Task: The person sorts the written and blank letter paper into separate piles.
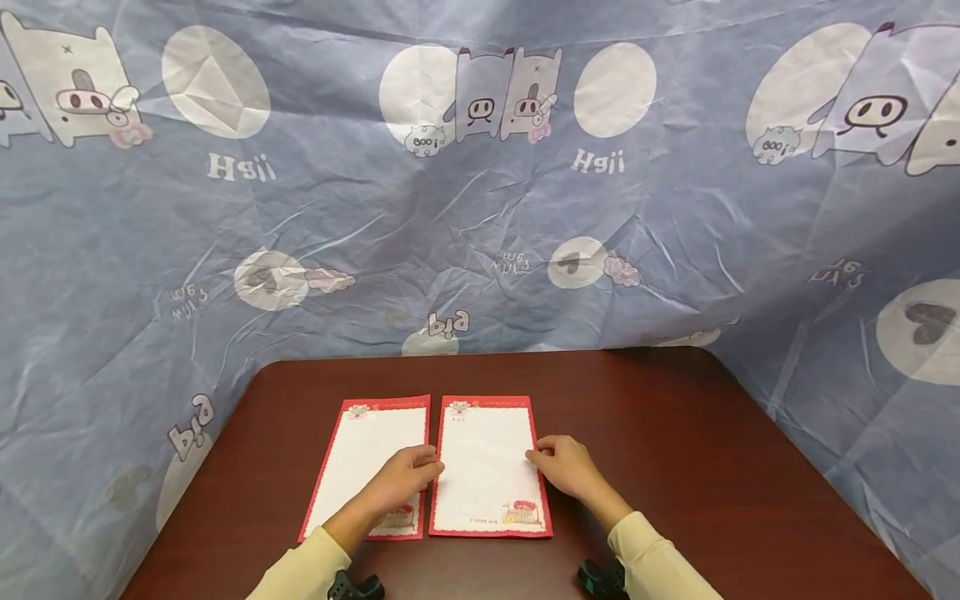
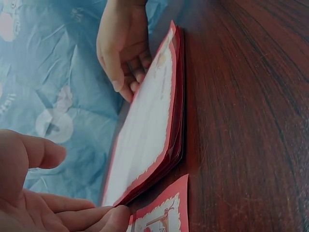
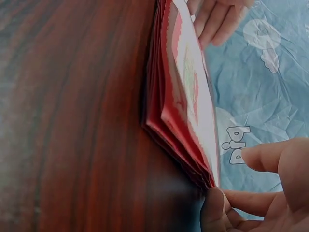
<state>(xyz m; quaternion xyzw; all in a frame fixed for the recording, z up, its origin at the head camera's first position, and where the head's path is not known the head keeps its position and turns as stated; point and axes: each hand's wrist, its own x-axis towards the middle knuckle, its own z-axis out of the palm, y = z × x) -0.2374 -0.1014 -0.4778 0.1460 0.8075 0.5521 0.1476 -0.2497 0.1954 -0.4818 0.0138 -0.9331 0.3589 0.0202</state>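
Note:
A stack of white letter paper with red borders [image 1: 483,471] lies on the dark table, with small printed pictures at two corners. My left hand [image 1: 405,479] touches its left edge with the fingertips, the thumb held apart above. At the opposite edge, the fingertips of my right hand [image 1: 568,468] rest against the paper, and that thumb is also raised off the sheet. Seen from the right wrist, the stack [image 3: 200,111] shows several layers slightly fanned at the edge. A second red-bordered sheet [image 1: 367,446] lies to the left, partly hidden by my left hand and forearm.
The brown wooden table [image 1: 675,467] has rounded far corners. Behind and beside it hangs a wrinkled blue cloth [image 1: 465,208] with cartoon pigs and lettering. Black devices [image 1: 600,577] are at both wrists, next to the pale yellow sleeves [image 1: 660,558].

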